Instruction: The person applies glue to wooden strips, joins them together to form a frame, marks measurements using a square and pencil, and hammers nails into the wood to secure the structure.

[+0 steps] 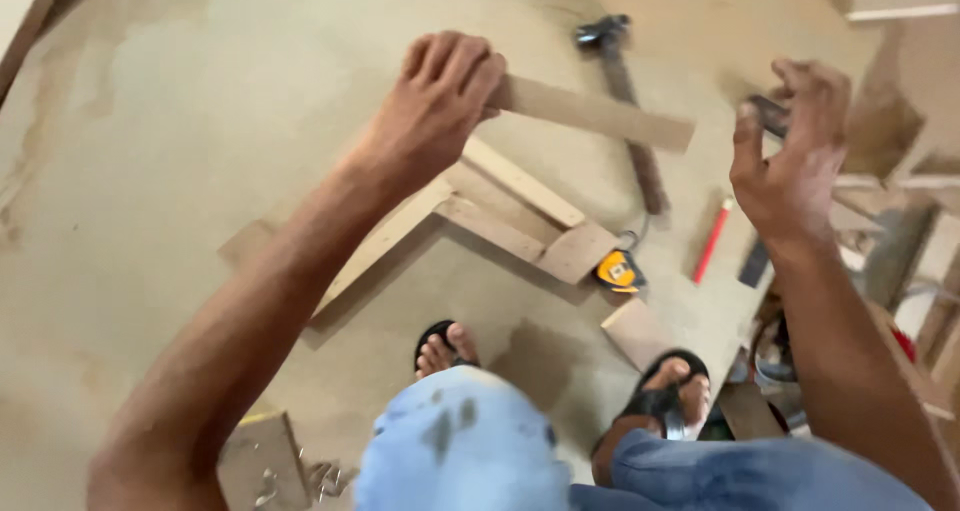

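My left hand (pixel 440 96) is closed around one end of a flat wooden strip (pixel 600 113), held up above the floor and pointing right. My right hand (pixel 790 146) is raised at the right, its fingers pinching a small dark object (pixel 768 114) that I cannot identify. Below them, on the concrete floor, lies an assembly of wooden slats (pixel 500 211) joined at an angle. A yellow tape measure (pixel 617 270) sits at its right corner. My two feet in dark sandals (pixel 445 349) stand just in front of it.
A hammer (pixel 625 91) lies on the floor at the back, a red pencil (pixel 712 239) to its right. A small wood offcut (pixel 635 331) lies near my right foot. Wooden pieces and clutter crowd the right edge (pixel 900 231); a board with metal bits (pixel 265 461) lies bottom left.
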